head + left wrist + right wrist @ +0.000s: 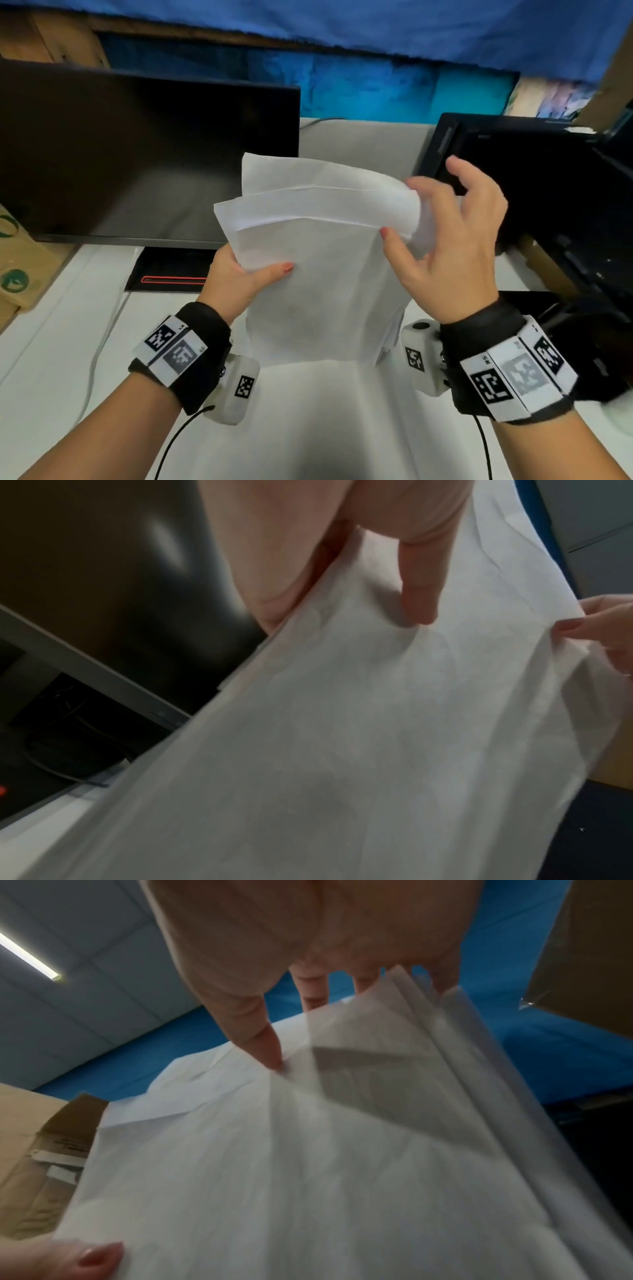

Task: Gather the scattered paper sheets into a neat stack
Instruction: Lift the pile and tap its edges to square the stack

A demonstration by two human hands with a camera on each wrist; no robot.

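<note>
Left hand pinches the paper sheets; right hand pinches their curled top (lower edge hides the desk).

The paper sheets hide the fingers of the left hand behind them, leaving only the thumb showing, and the count of sheets cannot be told. The sheets also cover part of the monitor and its stand. Both wrist views are blurred, and each cuts the sheets off at its lower edge.
</note>
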